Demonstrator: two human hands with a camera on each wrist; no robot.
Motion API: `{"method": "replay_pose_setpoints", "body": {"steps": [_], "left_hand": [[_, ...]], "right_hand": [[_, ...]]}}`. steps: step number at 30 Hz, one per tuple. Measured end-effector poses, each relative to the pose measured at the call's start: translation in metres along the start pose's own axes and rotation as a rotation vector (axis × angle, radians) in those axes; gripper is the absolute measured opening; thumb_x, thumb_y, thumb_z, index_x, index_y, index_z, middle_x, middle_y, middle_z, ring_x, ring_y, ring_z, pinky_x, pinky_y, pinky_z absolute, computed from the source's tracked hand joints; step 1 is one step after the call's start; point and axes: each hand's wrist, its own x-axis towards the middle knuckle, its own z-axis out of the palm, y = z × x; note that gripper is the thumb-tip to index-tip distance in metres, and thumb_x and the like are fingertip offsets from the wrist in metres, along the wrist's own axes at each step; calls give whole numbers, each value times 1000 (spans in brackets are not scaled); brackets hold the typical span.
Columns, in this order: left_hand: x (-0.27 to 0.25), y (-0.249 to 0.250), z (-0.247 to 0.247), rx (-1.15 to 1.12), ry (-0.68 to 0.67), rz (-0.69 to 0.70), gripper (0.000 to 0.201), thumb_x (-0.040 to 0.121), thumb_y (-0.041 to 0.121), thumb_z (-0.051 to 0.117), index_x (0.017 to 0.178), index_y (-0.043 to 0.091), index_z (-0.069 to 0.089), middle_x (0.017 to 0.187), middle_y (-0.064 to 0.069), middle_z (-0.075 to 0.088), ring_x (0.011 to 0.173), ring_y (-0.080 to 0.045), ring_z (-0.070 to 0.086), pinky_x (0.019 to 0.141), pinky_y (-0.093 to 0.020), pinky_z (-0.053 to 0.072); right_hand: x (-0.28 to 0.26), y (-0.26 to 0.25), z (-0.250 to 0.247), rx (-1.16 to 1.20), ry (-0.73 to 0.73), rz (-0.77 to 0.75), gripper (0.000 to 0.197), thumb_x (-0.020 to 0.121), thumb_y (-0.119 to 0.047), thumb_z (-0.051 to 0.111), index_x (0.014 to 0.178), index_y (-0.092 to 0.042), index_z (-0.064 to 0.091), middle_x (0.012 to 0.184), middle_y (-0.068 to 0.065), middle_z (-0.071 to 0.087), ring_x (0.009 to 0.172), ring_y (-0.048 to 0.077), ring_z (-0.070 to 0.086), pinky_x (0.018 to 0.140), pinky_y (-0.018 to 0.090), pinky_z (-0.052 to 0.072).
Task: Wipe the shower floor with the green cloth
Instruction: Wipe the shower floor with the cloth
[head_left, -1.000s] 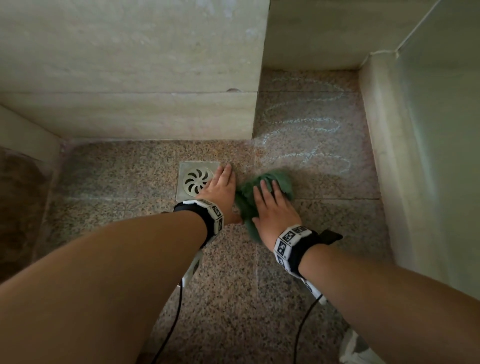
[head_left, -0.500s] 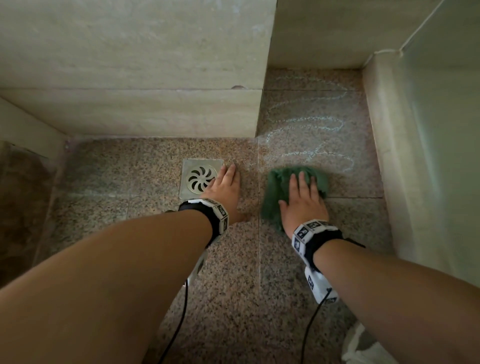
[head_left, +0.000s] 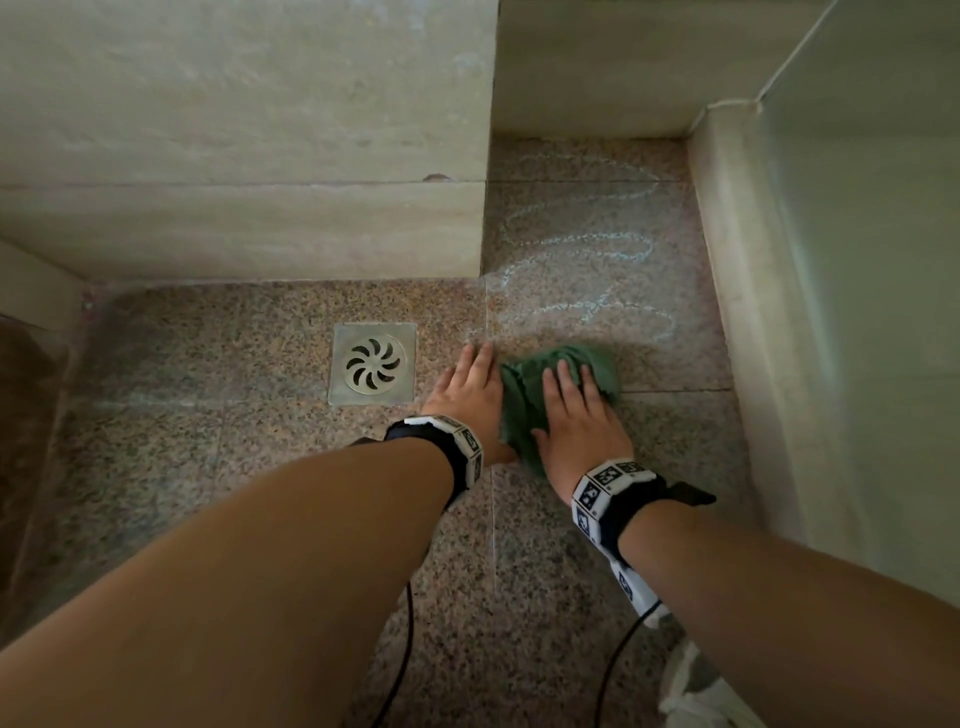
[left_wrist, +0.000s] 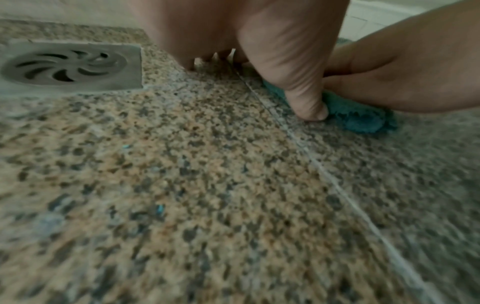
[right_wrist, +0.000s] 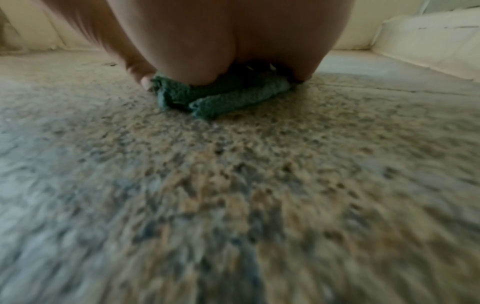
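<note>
Risk, missed patch: pale chalky scribbles (head_left: 582, 260) lie on the granite above the cloth in the upper right of the head view. Short strokes would, I judge, leave them unwiped.
Risk, cloth bunching: the green cloth (head_left: 561, 374) sits crumpled and folded under the palm, so it could roll or slip out from under a flat hand that only presses and does not grasp.
Risk, crowding: the two hands sit just beside each other. A leftward stroke would likely run the cloth into the left thumb, which already touches its edge in the left wrist view.
Right hand (head_left: 576, 415): fingers straight and slightly spread, palm pressed flat on the cloth. It holds nothing by curling.
Left hand (head_left: 467, 389): flat on the bare floor with fingers straight and together, bracing, just right of the drain.
Cloth location: centre right of the head view, on the shower floor (head_left: 208, 441), straddling the seam below the scribbled tile.
Drain cover (head_left: 373, 362): square metal with a swirl grille, left of both hands, apart from the cloth.
Step in hand: wiping, by my reading, with the far corner still to do.
</note>
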Motion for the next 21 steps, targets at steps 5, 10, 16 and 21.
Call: {"method": "replay_pose_setpoints", "body": {"steps": [5,10,16,21], "left_hand": [[1,6,-2,-8,-20,-25,132,76,73,65,155,9,-18,161,-5,-28,149,-26,-23,121,-43,-4],[1,4,1,5,-32,-25,134,75,74,65,153,10,-23,159,-5,-33,148,-26,-27,121,-43,-6],[4,2,8,-3,4,-23,138,71,77,65,152,11,-25,158,-3,-35,147,-25,-27,122,-41,-7],[1,5,6,-21,2,-29,142,67,77,68,152,11,-26,158,-2,-34,147,-24,-28,122,-42,-8]], "right_hand": [[-14,33,14,129,50,263,71,104,-44,24,155,-17,-17,162,0,-22,150,25,-16,122,41,10],[-9,84,12,239,110,480,69,104,-39,25,156,-12,-11,164,6,-15,150,30,-11,121,40,2],[6,89,-6,171,95,445,71,104,-39,28,156,-8,-9,164,11,-13,150,34,-9,121,45,8],[12,28,-6,38,60,65,72,104,-42,22,153,-6,-16,160,18,-20,149,37,-11,122,52,9]]}}
